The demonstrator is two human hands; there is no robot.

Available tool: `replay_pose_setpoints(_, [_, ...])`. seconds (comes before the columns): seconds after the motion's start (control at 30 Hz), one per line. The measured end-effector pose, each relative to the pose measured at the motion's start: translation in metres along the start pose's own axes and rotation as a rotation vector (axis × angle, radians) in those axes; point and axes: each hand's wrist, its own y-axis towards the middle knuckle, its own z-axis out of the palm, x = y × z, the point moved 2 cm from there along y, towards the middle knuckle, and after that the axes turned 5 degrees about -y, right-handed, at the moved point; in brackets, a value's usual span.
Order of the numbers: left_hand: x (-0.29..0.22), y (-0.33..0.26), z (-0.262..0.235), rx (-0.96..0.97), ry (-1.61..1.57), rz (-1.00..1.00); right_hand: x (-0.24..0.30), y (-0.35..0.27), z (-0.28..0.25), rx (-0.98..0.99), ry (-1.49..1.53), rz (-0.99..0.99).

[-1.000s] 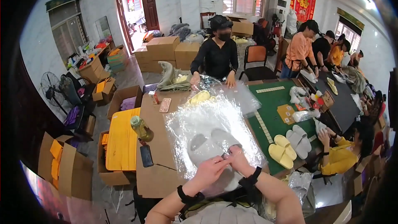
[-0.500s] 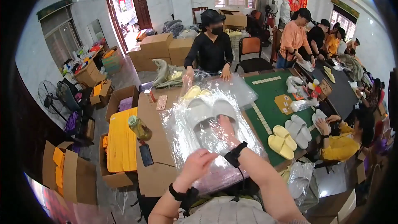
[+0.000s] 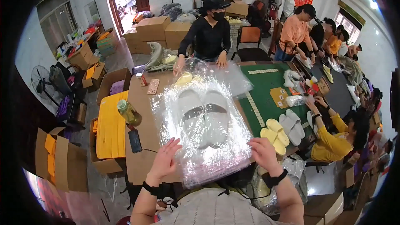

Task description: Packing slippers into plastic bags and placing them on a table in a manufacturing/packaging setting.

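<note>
A person's left hand [image 3: 163, 161] rests with fingers spread flat on the near left corner of a clear plastic bag [image 3: 204, 131], its grip open and closed on nothing. The right hand [image 3: 262, 152] meets the bag's near right corner, fingers curled at the edge; whether that grip pinches the film cannot be told. Inside the bag lies a pair of white slippers [image 3: 203, 114] with grey bands, side by side, toes pointing away from the person. The bag sits atop a stack of similar bags on a brown surface [image 3: 141, 112]. To the left stand a bottle [image 3: 127, 112] of yellowish liquid and a dark phone [image 3: 135, 140]. To the right, on a green mat [image 3: 266, 85], lie yellow slippers [image 3: 274, 135] just beside white ones [image 3: 293, 123]. Across the surface a worker in black [image 3: 207, 35] leans both hands on more plastic. Cardboard boxes [image 3: 156, 31] are stacked behind.
</note>
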Motion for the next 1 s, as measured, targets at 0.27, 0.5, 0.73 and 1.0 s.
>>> replay_pose_setpoints(0.27, [0.010,-0.017,0.008,0.141,0.005,0.022,-0.009,0.015,0.021,0.246,0.053,-0.289])
replay_pose_setpoints(0.5, [0.009,-0.029,0.012,0.114,0.038,0.050,-0.025,0.008,0.031,0.145,0.291,-0.165])
replay_pose_setpoints(0.73, [0.022,-0.034,0.022,-0.086,-0.222,-0.110,-0.038,0.003,0.044,0.172,0.375,0.088])
replay_pose_setpoints(1.0, [0.036,-0.023,0.041,-0.254,-0.440,-0.404,-0.037,0.022,0.064,0.071,0.245,0.222])
